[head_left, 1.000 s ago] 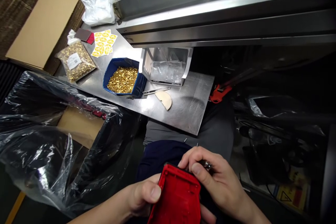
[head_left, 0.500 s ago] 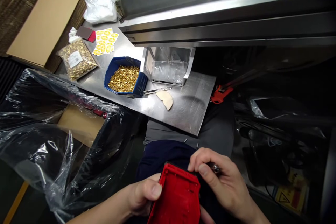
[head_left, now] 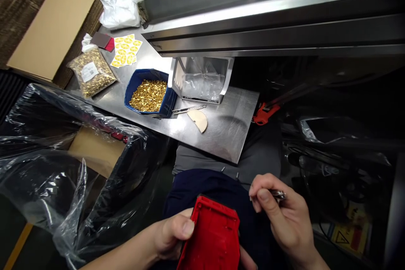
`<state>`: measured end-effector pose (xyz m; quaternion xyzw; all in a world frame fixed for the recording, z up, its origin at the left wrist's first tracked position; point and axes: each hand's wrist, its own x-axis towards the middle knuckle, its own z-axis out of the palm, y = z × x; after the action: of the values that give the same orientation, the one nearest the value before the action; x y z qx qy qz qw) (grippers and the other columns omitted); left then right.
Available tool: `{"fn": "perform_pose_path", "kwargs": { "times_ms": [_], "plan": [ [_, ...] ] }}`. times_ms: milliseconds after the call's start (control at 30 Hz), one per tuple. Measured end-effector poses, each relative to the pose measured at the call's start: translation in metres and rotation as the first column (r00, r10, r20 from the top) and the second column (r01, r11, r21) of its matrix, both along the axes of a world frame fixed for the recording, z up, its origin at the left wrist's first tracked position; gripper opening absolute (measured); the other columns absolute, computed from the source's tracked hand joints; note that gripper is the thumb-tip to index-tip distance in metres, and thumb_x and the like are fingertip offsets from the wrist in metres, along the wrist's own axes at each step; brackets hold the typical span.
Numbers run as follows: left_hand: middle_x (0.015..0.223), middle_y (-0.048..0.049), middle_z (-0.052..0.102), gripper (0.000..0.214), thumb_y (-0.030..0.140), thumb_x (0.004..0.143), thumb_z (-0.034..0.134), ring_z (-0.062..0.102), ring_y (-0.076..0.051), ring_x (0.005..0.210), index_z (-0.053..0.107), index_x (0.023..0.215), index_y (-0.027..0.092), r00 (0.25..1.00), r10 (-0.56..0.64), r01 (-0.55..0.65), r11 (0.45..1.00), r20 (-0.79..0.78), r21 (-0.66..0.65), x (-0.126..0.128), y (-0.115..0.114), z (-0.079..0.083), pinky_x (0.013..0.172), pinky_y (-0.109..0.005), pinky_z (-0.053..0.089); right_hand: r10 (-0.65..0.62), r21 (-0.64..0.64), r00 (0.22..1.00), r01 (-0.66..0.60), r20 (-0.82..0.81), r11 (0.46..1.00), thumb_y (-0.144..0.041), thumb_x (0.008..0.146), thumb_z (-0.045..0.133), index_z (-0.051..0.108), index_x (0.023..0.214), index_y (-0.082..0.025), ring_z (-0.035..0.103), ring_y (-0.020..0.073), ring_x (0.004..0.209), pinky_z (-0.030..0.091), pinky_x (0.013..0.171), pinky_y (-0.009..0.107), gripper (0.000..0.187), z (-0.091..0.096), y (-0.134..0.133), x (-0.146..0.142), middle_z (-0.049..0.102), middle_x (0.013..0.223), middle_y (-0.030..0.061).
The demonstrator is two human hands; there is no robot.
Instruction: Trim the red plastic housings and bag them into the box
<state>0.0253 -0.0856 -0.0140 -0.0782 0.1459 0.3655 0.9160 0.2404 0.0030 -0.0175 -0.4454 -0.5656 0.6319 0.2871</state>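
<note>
The red tray-shaped part (head_left: 217, 236) lies at 6 o'clock in the head view, open side up, above the wearer's lap and partly cut off by the lower edge. Judged by its look, it is light, stiff moulded plastic; the smooth walls may slip under a loose grip, and the thin rim is probably the most fragile area. Best hold: the side walls, with support beneath. The left hand (head_left: 172, 238) clasps it this way, thumb on the rim at 10 o'clock of the part, fingers passing underneath and emerging at 4 o'clock. The right hand (head_left: 281, 211) stands apart, between 2 and 3 o'clock of the part, fingers curled, pinching a slim metal tool (head_left: 279, 195); its exact type cannot be told.
</note>
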Motion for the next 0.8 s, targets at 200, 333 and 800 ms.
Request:
{"fn": "perform_pose_path", "kwargs": {
  "times_ms": [200,333,800],
  "plan": [
    [0.122,-0.0266,0.068,0.063,0.043,0.075,0.075,0.072,-0.024,0.102,0.067,0.122,0.002,1.000,-0.011,0.012,1.000,-0.018,0.018,-0.001,0.001,0.001,0.085,-0.023,0.053,0.293,-0.046,0.956,-0.294,-0.030,0.955,-0.030,0.101,0.055,0.069,0.113,-0.031,0.070,0.0159,0.098,0.052,0.086,0.025,0.019,0.007,0.004,-0.011,0.075,0.107,-0.0008],
    [0.121,-0.0262,0.069,0.065,0.043,0.072,0.077,0.072,-0.025,0.104,0.068,0.122,0.002,1.000,-0.022,0.022,1.000,-0.017,0.002,-0.001,0.001,0.002,0.086,-0.024,0.053,0.079,0.058,0.997,-0.080,0.018,0.995,-0.027,0.100,0.055,0.070,0.096,-0.026,0.066,0.0106,0.066,0.049,0.064,0.022,0.015,0.003,-0.003,-0.003,0.069,0.073,-0.0032],
    [0.119,-0.0270,0.069,0.064,0.045,0.073,0.076,0.073,-0.023,0.100,0.068,0.118,0.000,0.999,0.028,-0.028,1.000,0.017,-0.011,0.001,0.001,0.000,0.082,-0.021,0.054,-0.053,0.288,0.991,0.017,0.120,0.957,-0.019,0.097,0.055,0.068,0.095,-0.022,0.058,0.0128,0.051,0.046,0.054,0.026,0.013,0.001,-0.004,0.006,0.059,0.059,-0.0026]
  ]
}}
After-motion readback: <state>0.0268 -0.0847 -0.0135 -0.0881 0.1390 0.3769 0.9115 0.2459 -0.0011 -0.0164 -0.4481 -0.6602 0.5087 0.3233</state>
